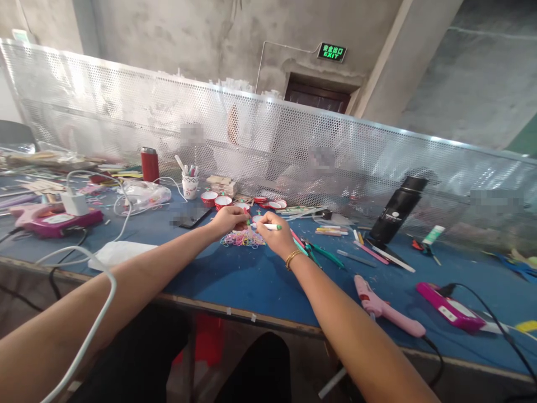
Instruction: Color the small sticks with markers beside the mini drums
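Note:
Above the blue table (251,280), my right hand (274,232) is closed round a white marker with a green end (272,226), its tip pointing left. My left hand (229,220) is just to the left, fingers pinched together near the marker's tip; a small green bit shows at the fingertips, but what they hold is too small to name. Below both hands lies a pile of small colourful bands (243,238). Red and white paper cups (223,201) stand behind my left hand.
Green-handled pliers (325,253), a pink glue gun (390,310), a purple power strip (451,307) and a black bottle (398,210) are on the right. A phone (195,217), patterned pen cup (190,186) and white cable (111,285) are on the left. A perforated metal screen (293,140) stands behind.

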Demonstrator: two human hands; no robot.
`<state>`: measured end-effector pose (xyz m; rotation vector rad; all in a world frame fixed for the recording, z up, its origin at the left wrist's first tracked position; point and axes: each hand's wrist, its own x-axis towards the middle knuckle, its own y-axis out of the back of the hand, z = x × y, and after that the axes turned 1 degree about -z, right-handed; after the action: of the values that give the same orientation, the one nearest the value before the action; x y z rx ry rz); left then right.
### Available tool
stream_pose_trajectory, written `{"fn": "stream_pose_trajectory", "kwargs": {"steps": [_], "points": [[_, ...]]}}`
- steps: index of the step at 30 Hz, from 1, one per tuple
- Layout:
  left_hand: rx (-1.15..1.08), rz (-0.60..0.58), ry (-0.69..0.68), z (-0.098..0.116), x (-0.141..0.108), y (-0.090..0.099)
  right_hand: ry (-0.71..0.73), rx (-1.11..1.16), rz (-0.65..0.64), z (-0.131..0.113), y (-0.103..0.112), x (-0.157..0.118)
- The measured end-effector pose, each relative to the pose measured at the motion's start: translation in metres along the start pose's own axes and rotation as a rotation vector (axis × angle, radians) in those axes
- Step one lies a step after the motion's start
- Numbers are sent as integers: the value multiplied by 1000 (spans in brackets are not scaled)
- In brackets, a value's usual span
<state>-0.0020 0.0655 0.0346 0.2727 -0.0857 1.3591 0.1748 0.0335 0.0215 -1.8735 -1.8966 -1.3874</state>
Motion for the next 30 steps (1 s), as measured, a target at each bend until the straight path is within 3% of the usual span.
{"fn": "stream_pose_trajectory", "kwargs": {"steps": [30], "points": [[5, -5, 0, 3, -2, -1, -10, 23, 2, -1, 0, 0]]}}
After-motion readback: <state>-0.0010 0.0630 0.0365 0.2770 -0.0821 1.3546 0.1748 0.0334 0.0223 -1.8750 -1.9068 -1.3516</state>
